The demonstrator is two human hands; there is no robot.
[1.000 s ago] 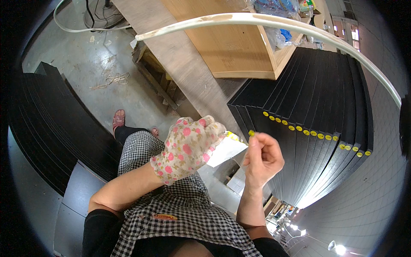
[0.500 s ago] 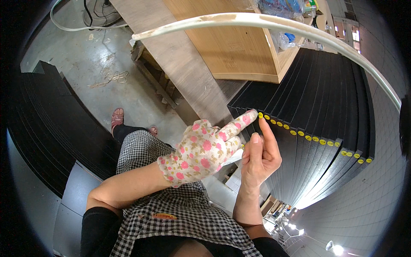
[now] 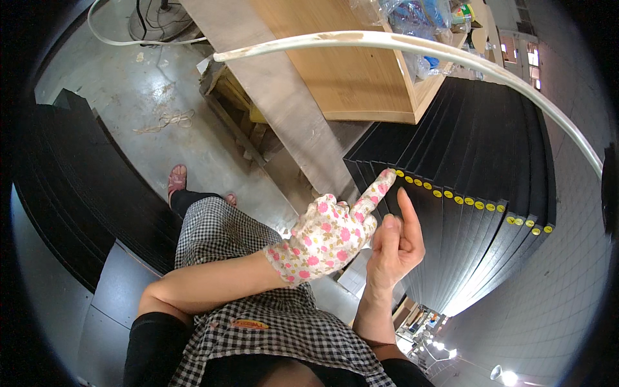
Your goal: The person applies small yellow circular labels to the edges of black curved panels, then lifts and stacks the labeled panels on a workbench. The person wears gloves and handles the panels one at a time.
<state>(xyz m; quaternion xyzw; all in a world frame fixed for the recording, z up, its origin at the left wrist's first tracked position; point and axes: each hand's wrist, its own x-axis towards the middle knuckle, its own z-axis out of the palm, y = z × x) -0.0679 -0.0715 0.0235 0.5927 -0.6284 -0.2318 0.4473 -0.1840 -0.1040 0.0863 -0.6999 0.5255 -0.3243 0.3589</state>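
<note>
My left hand (image 3: 335, 229) wears a white glove with pink flowers. Its index finger is stretched out, the tip touching the top corner of a black panel (image 3: 380, 184) at the near-left end of the row of yellow round stickers (image 3: 447, 193). The other fingers are curled, and what they may hold is hidden. Just to the right is my bare right hand (image 3: 396, 248), index finger raised and thumb apart from it, the rest curled; nothing shows between finger and thumb. Several black panels (image 3: 477, 129) stand upright side by side, most with a yellow sticker at the corner.
A wooden box (image 3: 348, 80) with clear plastic packaging (image 3: 419, 22) sits beyond the panels. A white curved tube (image 3: 335, 39) arches across the top. On the left stand more black panels (image 3: 84, 187). A cord (image 3: 167, 121) lies on the grey floor (image 3: 138, 84).
My left hand has shifted right, its index fingertip now at the sticker row's end, and its second finger has curled in. My right index finger has drawn back from the stickers.
</note>
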